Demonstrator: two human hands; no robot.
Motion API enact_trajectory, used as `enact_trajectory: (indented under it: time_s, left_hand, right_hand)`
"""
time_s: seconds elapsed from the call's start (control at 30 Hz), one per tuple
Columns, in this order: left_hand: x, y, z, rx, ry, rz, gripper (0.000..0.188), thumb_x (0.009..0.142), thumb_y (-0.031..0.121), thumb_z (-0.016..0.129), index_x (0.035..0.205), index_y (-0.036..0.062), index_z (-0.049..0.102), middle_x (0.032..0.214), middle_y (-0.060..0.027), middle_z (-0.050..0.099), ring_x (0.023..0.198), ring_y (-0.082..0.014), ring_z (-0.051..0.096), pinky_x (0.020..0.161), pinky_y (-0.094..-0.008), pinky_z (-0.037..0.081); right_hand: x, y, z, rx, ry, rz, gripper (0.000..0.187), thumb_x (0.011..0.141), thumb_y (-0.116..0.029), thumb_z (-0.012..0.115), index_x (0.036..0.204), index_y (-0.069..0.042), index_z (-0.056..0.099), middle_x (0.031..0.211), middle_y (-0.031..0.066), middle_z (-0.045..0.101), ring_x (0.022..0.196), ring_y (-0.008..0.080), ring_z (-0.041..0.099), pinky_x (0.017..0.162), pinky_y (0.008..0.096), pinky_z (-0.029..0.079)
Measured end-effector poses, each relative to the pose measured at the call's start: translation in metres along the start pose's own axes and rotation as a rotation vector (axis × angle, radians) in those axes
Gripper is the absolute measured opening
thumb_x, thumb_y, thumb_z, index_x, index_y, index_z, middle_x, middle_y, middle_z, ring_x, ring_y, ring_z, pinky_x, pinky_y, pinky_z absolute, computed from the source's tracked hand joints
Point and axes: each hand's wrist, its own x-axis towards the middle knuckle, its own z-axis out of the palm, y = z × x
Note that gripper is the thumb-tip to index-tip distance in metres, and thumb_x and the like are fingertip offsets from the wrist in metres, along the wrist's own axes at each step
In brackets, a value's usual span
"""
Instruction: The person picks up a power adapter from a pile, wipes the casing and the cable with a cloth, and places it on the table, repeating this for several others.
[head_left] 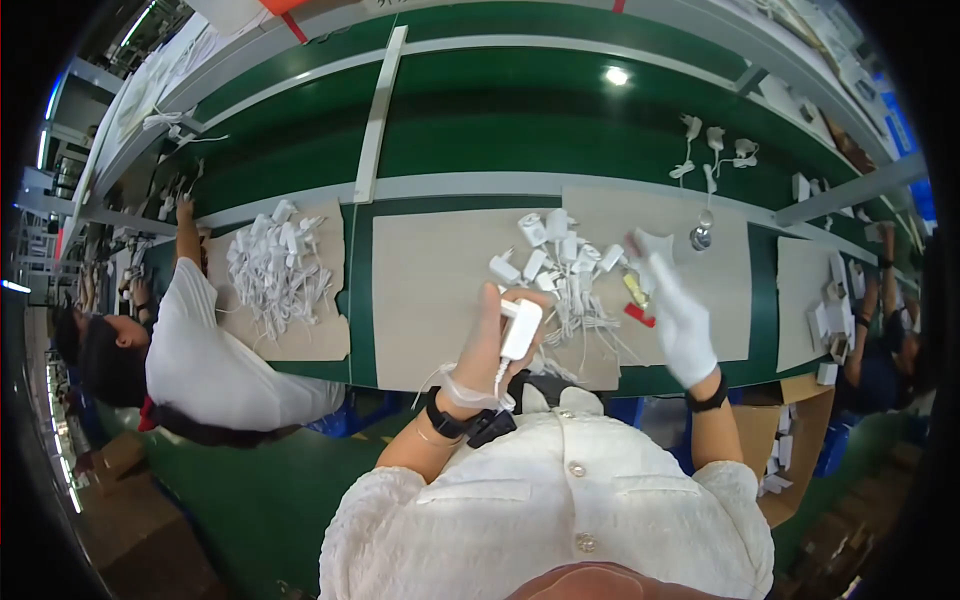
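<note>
My left hand (484, 350) is closed around a white power adapter (520, 332), whose cord hangs down by my wrist. On my right hand (676, 310) is a white glove; its fingers stretch out, slightly blurred, over the cardboard with no held thing visible. Close beside that hand lie a small yellow item (634, 288) and a red item (640, 316), of a kind I cannot make out. Between my hands, a pile of white adapters (562, 248) lies with its cords (580, 310) trailing toward me.
Cardboard sheets (430, 260) cover the green bench. A small silver-and-clear container (701, 237) stands at right, with several adapters (716, 140) beyond. Another adapter heap (280, 262) lies left, by a co-worker (215, 345). An open carton (800, 450) holds white pieces; another person (880, 340) works far right.
</note>
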Motion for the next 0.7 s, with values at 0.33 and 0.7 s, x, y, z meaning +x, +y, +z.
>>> enact_trajectory:
  time_s: [0.33, 0.7]
  left_hand:
    - [-0.016, 0.006, -0.003, 0.134, -0.04, 0.007, 0.076, 0.095, 0.064, 0.028, 0.125, -0.0018, 0.052, 0.057, 0.005, 0.043, 0.046, -0.0031, 0.034, 0.041, -0.0189, 0.023]
    - [-0.01, 0.023, -0.009, 0.152, -0.064, 0.087, 0.087, 0.089, 0.068, 0.041, 0.137, -0.0046, 0.04, 0.064, 0.0051, 0.047, 0.055, -0.0042, 0.041, 0.049, -0.0203, 0.032]
  right_hand:
    - [0.002, -0.071, 0.031, -0.309, -0.649, -0.145, 0.055, 0.076, -0.005, 0.053, 0.128, -0.022, 0.057, 0.067, 0.0089, 0.049, 0.054, 0.0294, 0.052, 0.051, 0.0397, 0.044]
    - [0.019, -0.033, 0.048, -0.429, -0.524, 0.155, 0.061, 0.076, 0.001, 0.052, 0.133, -0.021, 0.052, 0.074, 0.0146, 0.058, 0.062, 0.0352, 0.056, 0.059, 0.0424, 0.047]
